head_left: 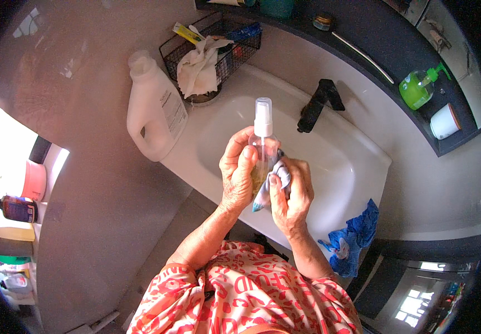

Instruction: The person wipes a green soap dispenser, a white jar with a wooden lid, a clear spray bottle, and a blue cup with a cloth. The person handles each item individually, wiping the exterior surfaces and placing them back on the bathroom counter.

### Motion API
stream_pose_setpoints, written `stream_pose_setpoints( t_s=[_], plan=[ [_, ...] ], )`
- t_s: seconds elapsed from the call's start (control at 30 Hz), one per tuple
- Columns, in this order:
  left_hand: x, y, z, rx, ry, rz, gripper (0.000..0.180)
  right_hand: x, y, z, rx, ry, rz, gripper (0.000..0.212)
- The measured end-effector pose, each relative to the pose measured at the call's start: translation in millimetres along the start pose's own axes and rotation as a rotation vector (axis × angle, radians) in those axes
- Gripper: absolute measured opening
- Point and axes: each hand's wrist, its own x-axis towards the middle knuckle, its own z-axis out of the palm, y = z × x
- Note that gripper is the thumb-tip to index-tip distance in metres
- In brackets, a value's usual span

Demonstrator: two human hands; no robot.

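Observation:
A clear spray bottle (263,146) with a white pump top and a translucent cap stands upright in front of me, above the near edge of the white sink (329,167). My left hand (237,167) is wrapped round its body from the left, thumb toward me. My right hand (293,195) pinches a greyish cloth (281,173) against the bottle's right side. One end of the cloth, with a teal tip, hangs below the fingers. The lower part of the bottle is largely hidden by the hands and cloth.
A large white jug (154,111) stands at the sink's left corner, beside a black wire basket (232,61) holding a white cloth. The black faucet (319,106) rises at the back. Blue cloth (354,236) lies on the right rim. A green soap dispenser (417,89) and white cup (444,122) stand on the dark shelf.

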Motion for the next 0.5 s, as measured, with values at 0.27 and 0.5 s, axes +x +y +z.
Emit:
stream_pose_setpoints(
  t_s=[0.27, 0.5],
  plan=[
    [9.1, 20.6, 4.7, 0.079, -0.061, -0.009, 0.048, 17.8, 3.7, 7.5, -0.107, -0.003, -0.170, 0.028],
    [14.0, 20.3, -5.8, -0.042, 0.049, -0.053, 0.052, -15.4, 6.1, 10.2, -0.056, -0.107, -0.102, 0.032]
  ],
)
